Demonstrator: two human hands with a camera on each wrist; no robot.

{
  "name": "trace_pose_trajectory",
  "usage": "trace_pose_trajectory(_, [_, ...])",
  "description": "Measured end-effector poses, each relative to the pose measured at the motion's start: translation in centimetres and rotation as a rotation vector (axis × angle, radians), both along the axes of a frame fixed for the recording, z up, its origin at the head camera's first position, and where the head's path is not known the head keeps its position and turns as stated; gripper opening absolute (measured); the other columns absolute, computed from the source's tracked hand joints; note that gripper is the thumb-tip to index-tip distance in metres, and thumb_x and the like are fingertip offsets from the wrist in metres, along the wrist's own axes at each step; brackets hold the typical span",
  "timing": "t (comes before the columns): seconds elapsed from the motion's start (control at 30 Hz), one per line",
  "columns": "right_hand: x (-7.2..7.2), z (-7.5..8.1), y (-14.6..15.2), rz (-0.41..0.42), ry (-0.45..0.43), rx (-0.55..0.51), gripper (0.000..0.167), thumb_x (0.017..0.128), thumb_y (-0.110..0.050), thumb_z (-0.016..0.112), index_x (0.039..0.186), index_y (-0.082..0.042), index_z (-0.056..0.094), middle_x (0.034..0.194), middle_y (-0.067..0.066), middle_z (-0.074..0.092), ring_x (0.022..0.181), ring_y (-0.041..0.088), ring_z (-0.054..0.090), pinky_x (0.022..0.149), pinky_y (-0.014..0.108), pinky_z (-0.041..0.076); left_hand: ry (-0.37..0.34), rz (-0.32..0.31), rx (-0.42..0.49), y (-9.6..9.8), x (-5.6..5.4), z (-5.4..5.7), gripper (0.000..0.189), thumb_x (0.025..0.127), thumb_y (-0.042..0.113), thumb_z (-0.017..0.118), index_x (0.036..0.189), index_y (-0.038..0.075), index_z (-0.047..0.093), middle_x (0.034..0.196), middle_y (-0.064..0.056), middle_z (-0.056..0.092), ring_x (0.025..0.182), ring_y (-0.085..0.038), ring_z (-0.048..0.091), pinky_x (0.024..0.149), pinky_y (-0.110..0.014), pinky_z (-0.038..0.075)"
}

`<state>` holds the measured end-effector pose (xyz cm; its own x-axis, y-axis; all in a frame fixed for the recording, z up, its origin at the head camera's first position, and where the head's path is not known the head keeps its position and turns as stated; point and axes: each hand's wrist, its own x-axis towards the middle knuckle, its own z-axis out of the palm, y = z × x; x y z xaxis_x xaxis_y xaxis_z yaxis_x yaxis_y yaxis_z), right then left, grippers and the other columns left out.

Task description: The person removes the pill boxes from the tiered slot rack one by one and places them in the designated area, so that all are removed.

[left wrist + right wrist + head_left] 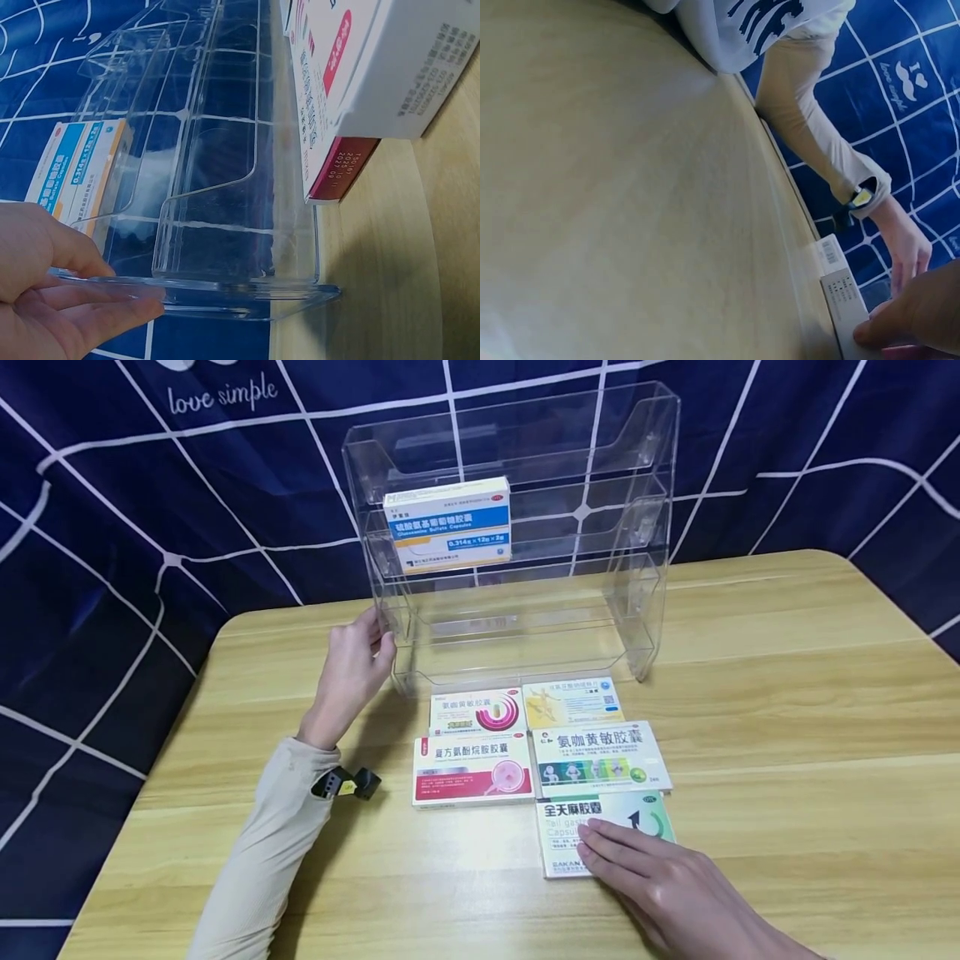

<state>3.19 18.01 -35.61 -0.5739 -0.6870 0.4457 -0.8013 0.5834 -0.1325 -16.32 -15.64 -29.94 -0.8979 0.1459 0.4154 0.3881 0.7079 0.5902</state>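
My left hand (352, 662) pinches the left side panel of a clear acrylic display rack (517, 625); in the left wrist view the thumb and fingers lie on either side of the panel. My right hand (675, 885) rests with nearly straight fingers on a green-and-white capsule box (558, 852) near the table's front. In the right wrist view its thumb (874, 330) touches a box's side. Behind that box lie a white medicine box with a green band (600, 756), a red-and-white one (472, 768), a pink-ringed one (476, 712) and a yellow-and-white one (573, 702).
A blue-and-white capsule box (450, 527) stands at the left of an upper tier of the rack. The wooden table (810, 693) carries everything. A dark blue cloth with white lines (247, 485) hangs behind it. A black wrist strap (341, 782) is on the left wrist.
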Motion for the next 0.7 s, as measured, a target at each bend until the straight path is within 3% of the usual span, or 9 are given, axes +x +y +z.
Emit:
trace_pose_trajectory(0.3, [0.4,0.3,0.2,-0.018,-0.024,0.029,0.056,0.105,-0.034,0.021,0.117,-0.008,0.07,0.122,0.004,0.067,0.111,0.02,0.063,0.109,0.016,0.035,0.013,-0.007,-0.006,-0.1,0.0,0.1,0.015,0.086,-0.008,0.05,0.096,-0.013,0.061,0.099,-0.027,0.069,0.096,-0.037,0.068,0.085,-0.042,0.059])
trace_pose_trajectory(0.47, [-0.1,1.8,0.4,-0.055,-0.135,0.078,0.039,0.1,-0.037,0.048,0.126,-0.013,0.065,0.128,0.0,0.063,0.116,0.02,0.06,0.093,0.035,0.055,0.017,-0.011,-0.001,-0.1,0.0,0.1,0.015,0.086,-0.009,0.049,0.096,-0.013,0.061,0.099,-0.027,0.069,0.097,-0.037,0.067,0.085,-0.041,0.059])
trace_pose_trajectory(0.53, [-0.7,2.6,0.6,-0.064,-0.148,0.068,0.039,0.097,-0.038,0.054,0.127,-0.015,0.064,0.129,-0.001,0.062,0.118,0.021,0.059,0.096,0.035,0.053,0.014,-0.015,0.005,-0.1,0.0,0.1,0.016,0.086,-0.009,0.049,0.096,-0.014,0.061,0.1,-0.028,0.068,0.098,-0.038,0.067,0.085,-0.041,0.059])
trace_pose_trajectory(0.6, [-1.4,3.4,0.7,-0.07,-0.134,0.054,0.04,0.099,-0.039,0.05,0.126,-0.013,0.065,0.129,0.0,0.062,0.119,0.022,0.058,0.103,0.03,0.046,0.01,-0.016,0.01,0.0,0.0,0.1,0.016,0.086,-0.009,0.049,0.097,-0.014,0.06,0.101,-0.028,0.068,0.099,-0.038,0.067,0.086,-0.041,0.059])
trace_pose_trajectory(0.7, [-2.9,4.6,0.7,-0.054,-0.091,0.022,0.048,0.102,-0.042,0.038,0.122,-0.01,0.067,0.126,0.003,0.064,0.117,0.025,0.059,0.103,0.031,0.046,0.0,-0.017,0.019,0.0,0.0,0.1,0.018,0.087,-0.009,0.049,0.099,-0.015,0.06,0.103,-0.028,0.067,0.101,-0.038,0.066,0.086,-0.04,0.058])
